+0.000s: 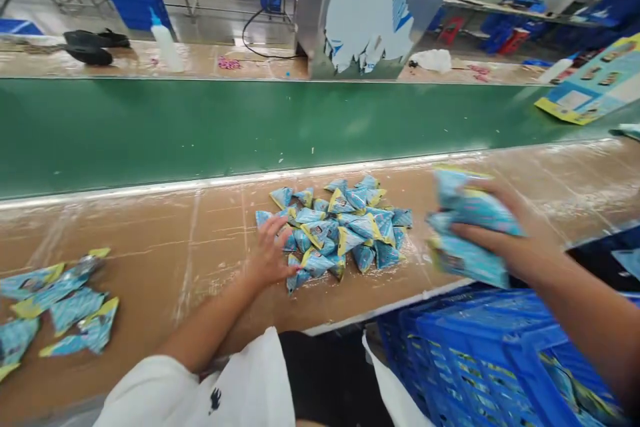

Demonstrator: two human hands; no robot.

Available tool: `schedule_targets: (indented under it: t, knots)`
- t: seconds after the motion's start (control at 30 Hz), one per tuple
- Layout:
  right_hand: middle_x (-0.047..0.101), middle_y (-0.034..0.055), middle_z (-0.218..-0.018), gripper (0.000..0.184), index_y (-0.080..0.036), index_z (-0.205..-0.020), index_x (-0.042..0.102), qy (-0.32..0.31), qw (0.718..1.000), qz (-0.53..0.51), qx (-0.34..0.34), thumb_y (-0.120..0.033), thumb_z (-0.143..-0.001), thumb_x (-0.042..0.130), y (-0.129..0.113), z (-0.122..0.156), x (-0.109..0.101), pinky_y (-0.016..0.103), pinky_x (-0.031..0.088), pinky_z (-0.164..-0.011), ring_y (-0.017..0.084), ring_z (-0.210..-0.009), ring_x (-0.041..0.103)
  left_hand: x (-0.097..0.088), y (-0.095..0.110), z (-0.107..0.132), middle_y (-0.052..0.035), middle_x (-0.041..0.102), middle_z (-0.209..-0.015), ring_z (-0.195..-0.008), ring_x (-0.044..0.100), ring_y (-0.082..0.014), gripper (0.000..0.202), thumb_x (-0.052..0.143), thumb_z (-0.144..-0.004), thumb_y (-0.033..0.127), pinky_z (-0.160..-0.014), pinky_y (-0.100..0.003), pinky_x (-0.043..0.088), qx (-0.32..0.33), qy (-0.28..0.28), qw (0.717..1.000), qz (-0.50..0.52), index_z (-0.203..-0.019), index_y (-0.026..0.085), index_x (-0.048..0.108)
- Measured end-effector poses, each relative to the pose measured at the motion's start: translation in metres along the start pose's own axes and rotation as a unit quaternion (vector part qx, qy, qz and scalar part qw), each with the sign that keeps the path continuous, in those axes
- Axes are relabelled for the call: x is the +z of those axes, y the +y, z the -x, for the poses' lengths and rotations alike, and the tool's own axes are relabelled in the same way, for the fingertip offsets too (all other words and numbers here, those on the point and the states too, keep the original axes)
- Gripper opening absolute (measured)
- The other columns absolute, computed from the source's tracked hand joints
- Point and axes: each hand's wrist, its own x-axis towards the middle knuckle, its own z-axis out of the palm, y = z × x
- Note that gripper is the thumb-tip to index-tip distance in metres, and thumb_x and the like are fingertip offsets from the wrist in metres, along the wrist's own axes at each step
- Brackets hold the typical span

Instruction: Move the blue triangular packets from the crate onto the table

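Observation:
A pile of small blue and yellow pyramid-shaped packets (330, 227) lies on the brown work surface in front of me. My left hand (273, 253) rests at the pile's left edge, fingers apart and touching the nearest packets without gripping any. To the right of the pile, my right hand (500, 213) is closed around several blue packets (463, 233), raised over the table; motion blurs them. At the far left lie several flatter blue and yellow packets (75, 300), loosely spread.
A green conveyor belt (225, 127) runs across behind the brown table (150, 247). On its right end stands a printed display box (595, 83). Blue plastic crates (465, 340) holding packets are below the table edge at right. A white squeeze bottle (167, 43) stands beyond the belt.

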Motion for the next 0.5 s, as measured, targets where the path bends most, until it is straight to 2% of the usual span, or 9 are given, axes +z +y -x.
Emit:
schedule_targets:
  t: [0.03,0.07,0.1,0.17,0.23,0.3,0.37,0.43,0.5]
  knots:
    - [0.064,0.0055,-0.11,0.053,-0.029,-0.126,0.049,-0.025,0.999,-0.007,-0.04,-0.035,-0.077,0.069,-0.015,-0.021,0.02,0.036,0.054,-0.079,0.024,-0.095,0.063,-0.001,0.008,0.002,-0.0197,0.045,-0.136,-0.134,0.035,-0.0346,0.075,0.044,-0.086,0.065,-0.109,-0.055,0.029,0.03,-0.022,0.999,0.005,-0.144,0.022,0.025]
    - [0.059,0.0069,-0.12,0.051,-0.026,-0.123,0.053,-0.069,0.993,0.017,-0.097,-0.029,-0.074,0.068,-0.031,-0.041,0.041,0.04,0.051,-0.088,0.027,-0.106,0.06,-0.002,0.016,0.006,-0.0198,0.045,-0.136,-0.135,0.032,-0.0353,0.077,0.047,-0.084,0.065,-0.111,-0.056,0.026,0.054,-0.044,0.998,0.009,-0.144,0.022,0.026]
    - [0.056,0.0083,-0.124,0.052,-0.026,-0.123,0.054,-0.114,0.982,0.053,-0.138,-0.023,-0.072,0.066,-0.047,-0.057,0.063,0.042,0.05,-0.09,0.029,-0.109,0.059,-0.004,0.023,0.01,-0.0202,0.045,-0.136,-0.137,0.029,-0.0364,0.08,0.05,-0.082,0.066,-0.112,-0.058,0.022,0.071,-0.063,0.995,0.01,-0.144,0.021,0.028]
    - [0.051,0.0125,-0.126,0.057,-0.027,-0.127,0.054,-0.192,0.955,0.158,-0.162,-0.018,-0.072,0.064,-0.078,-0.078,0.102,0.041,0.051,-0.083,0.03,-0.102,0.062,-0.006,0.033,0.02,-0.0217,0.044,-0.138,-0.139,0.024,-0.039,0.086,0.054,-0.078,0.068,-0.112,-0.061,0.016,0.081,-0.094,0.992,0.002,-0.144,0.019,0.029]
    - [0.048,0.0159,-0.128,0.062,-0.03,-0.134,0.05,-0.258,0.92,0.246,-0.16,-0.018,-0.075,0.063,-0.099,-0.087,0.13,0.04,0.052,-0.077,0.03,-0.095,0.065,-0.006,0.038,0.028,-0.0232,0.04,-0.141,-0.141,0.018,-0.0414,0.089,0.057,-0.076,0.069,-0.112,-0.063,0.012,0.073,-0.118,0.99,-0.021,-0.144,0.017,0.03]
    - [0.042,0.0183,-0.138,0.066,-0.031,-0.14,0.044,-0.309,0.895,0.287,-0.147,-0.022,-0.077,0.062,-0.107,-0.092,0.146,0.041,0.052,-0.078,0.032,-0.098,0.065,-0.004,0.041,0.034,-0.0229,0.037,-0.144,-0.142,0.014,-0.0423,0.089,0.06,-0.075,0.066,-0.111,-0.065,0.009,0.066,-0.138,0.987,-0.046,-0.144,0.017,0.03]
    - [0.032,0.0181,-0.148,0.07,-0.031,-0.145,0.038,-0.344,0.886,0.283,-0.131,-0.03,-0.079,0.062,-0.106,-0.096,0.152,0.043,0.051,-0.086,0.034,-0.107,0.063,0.0,0.041,0.038,-0.0208,0.034,-0.147,-0.143,0.013,-0.0414,0.086,0.064,-0.076,0.059,-0.111,-0.066,0.007,0.063,-0.157,0.984,-0.061,-0.145,0.02,0.03]
    - [0.026,0.0165,-0.153,0.076,-0.03,-0.148,0.033,-0.358,0.89,0.254,-0.122,-0.039,-0.08,0.063,-0.101,-0.098,0.151,0.045,0.046,-0.097,0.036,-0.121,0.054,0.004,0.041,0.041,-0.0196,0.031,-0.15,-0.143,0.012,-0.0407,0.084,0.067,-0.078,0.052,-0.111,-0.066,0.007,0.042,-0.169,0.982,-0.067,-0.146,0.023,0.027]
    - [0.025,0.0163,-0.154,0.081,-0.027,-0.149,0.031,-0.329,0.914,0.206,-0.121,-0.049,-0.078,0.064,-0.096,-0.094,0.147,0.048,0.041,-0.104,0.037,-0.133,0.042,0.007,0.04,0.046,-0.0208,0.026,-0.153,-0.144,0.012,-0.0411,0.083,0.066,-0.079,0.048,-0.11,-0.067,0.011,0.001,-0.178,0.982,-0.066,-0.147,0.023,0.026]
